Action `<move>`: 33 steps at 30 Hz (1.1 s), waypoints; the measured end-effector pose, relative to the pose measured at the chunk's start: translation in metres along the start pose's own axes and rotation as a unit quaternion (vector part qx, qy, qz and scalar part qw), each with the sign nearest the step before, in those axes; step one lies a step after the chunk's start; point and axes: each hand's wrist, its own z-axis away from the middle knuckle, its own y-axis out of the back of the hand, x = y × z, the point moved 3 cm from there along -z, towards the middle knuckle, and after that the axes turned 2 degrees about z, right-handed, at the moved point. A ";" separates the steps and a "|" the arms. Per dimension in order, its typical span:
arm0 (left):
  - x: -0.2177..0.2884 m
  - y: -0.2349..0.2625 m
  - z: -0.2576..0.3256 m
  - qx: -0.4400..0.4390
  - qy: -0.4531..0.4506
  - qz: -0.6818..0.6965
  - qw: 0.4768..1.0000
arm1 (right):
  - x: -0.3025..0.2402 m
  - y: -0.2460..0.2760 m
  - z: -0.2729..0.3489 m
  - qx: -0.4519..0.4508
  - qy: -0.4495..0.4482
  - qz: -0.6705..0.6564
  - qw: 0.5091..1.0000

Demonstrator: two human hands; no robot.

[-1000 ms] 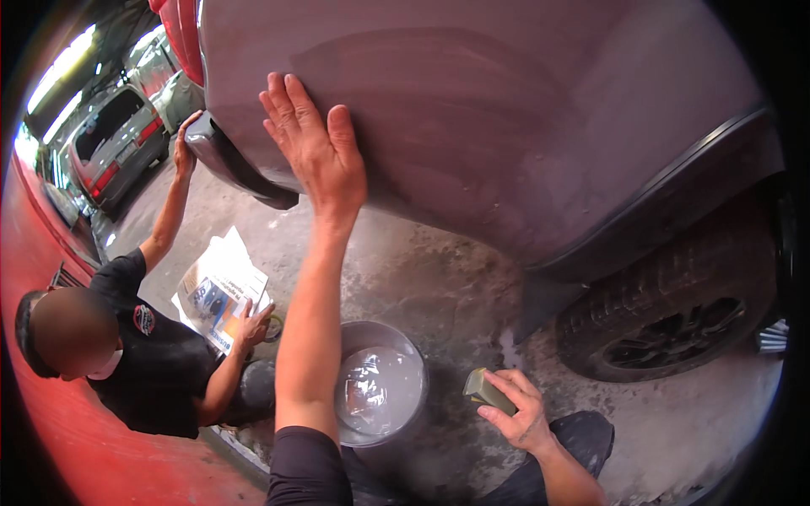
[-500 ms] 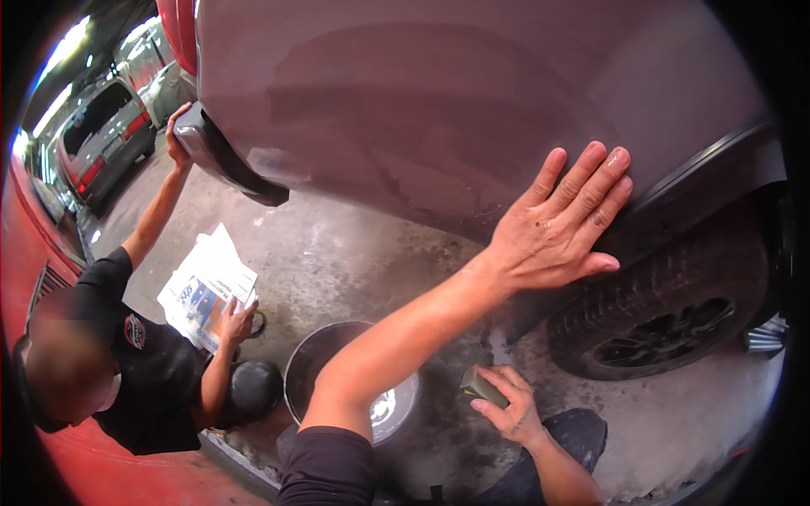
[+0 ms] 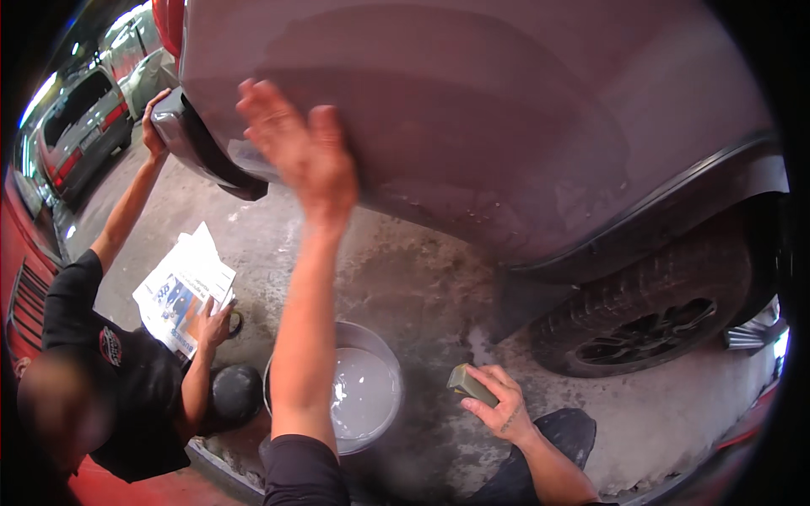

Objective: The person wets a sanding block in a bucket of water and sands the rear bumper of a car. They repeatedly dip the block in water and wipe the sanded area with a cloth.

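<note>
My left hand (image 3: 304,156), somewhat blurred, lies with outstretched fingers against the dull maroon vehicle panel (image 3: 472,110), close to its lower left corner near the bumper (image 3: 198,139). It holds nothing. Low on the right, my right hand (image 3: 499,401) grips an olive-green sanding block (image 3: 472,385) above the floor, away from the panel. Between my arms and partly behind my left forearm stands a round bucket (image 3: 400,379) of cloudy greyish liquid.
At the left, a co-worker in a black shirt (image 3: 139,396) holds newspaper sheets (image 3: 181,291) and touches the bumper's end. A dark wheel (image 3: 650,329) sits under the arch at the right. Other vehicles, one a grey SUV (image 3: 84,126), stand on the concrete floor (image 3: 405,270) behind.
My left hand has swept left across the panel, from beside the wheel arch to near the bumper. My right hand keeps its hold on the sanding block. The view has shifted slightly.
</note>
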 end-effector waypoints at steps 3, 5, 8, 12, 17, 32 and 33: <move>-0.012 0.015 -0.002 -0.031 0.017 -0.032 0.999 | 0.002 0.001 -0.001 0.011 -0.005 0.015 1.000; 0.008 0.010 0.000 -0.048 -0.022 -0.030 0.998 | -0.003 -0.002 -0.004 0.026 0.004 0.022 0.999; 0.072 -0.019 0.018 -0.069 -0.110 0.024 0.991 | -0.015 0.003 -0.012 0.081 0.029 0.054 0.995; 0.139 -0.032 0.055 -0.172 -0.232 0.109 0.951 | -0.039 0.021 -0.014 0.199 0.116 0.129 0.964; 0.151 0.012 0.125 -0.314 -0.267 0.286 0.865 | -0.097 0.054 -0.034 0.332 0.260 0.268 0.866; -0.098 0.190 0.244 -0.418 0.130 -0.107 0.893 | -0.191 0.076 -0.197 0.471 0.431 0.466 0.613; -0.108 0.198 0.251 -0.411 0.136 -0.133 0.891 | -0.192 0.074 -0.199 0.473 0.433 0.470 0.607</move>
